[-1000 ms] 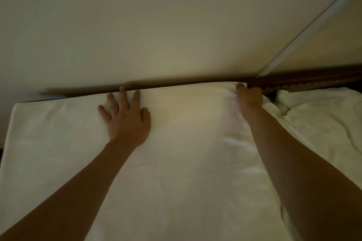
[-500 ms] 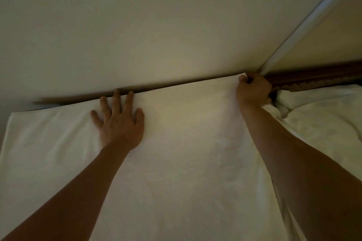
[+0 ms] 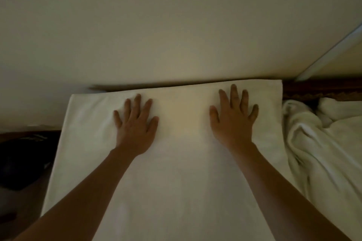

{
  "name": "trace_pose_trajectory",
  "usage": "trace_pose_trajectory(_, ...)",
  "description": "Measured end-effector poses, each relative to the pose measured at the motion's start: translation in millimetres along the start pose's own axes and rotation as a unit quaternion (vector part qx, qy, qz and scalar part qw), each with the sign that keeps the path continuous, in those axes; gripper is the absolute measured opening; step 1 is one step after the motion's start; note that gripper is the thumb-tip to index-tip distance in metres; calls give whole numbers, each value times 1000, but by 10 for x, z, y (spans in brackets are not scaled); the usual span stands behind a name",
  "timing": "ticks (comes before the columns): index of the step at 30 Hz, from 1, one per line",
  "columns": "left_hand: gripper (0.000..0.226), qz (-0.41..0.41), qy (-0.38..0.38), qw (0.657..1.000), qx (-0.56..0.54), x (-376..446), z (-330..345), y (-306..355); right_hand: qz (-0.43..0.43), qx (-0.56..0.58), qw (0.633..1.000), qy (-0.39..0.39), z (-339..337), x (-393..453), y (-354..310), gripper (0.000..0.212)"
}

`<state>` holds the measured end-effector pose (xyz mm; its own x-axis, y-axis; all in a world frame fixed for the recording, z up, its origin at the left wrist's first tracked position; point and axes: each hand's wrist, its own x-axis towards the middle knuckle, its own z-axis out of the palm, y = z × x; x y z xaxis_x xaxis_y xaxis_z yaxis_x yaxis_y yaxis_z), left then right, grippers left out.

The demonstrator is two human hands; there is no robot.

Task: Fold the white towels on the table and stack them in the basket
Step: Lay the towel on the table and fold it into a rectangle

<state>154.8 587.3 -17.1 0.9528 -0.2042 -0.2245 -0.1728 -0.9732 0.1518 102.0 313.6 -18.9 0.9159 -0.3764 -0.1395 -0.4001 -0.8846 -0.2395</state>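
Both hands lay flat, fingers spread: left hand [image 3: 135, 126], right hand [image 3: 234, 117], pressed on far end of spread towel [image 3: 176, 172]. Crumpled towels [image 3: 321, 142] heaped just right.

A single wide-angle view from the person's head looks forward and steeply down along both forearms. It sits close over the towel [image 3: 182, 172], which fills the lower middle; the left hand [image 3: 135, 123] and right hand [image 3: 233, 119] lie near centre. A wall [image 3: 176, 25] fills the upper half. Edges bend with the lens.
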Motion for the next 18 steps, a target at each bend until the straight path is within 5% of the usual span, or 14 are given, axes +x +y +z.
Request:
trace_pose_trajectory(8,77,-155,11,988,0,139,-244,-1481,-11,-36,999,8,141,-40,4,71)
trace_pose_trajectory(13,72,-228,60,955,-181,167,-332,-1882,5,-53,999,-2,134,-12,-19,69)
trace_pose_trajectory(18,56,-234,117,905,-336,176,-303,-1887,163,27,986,-22,279,-375,-833,66)
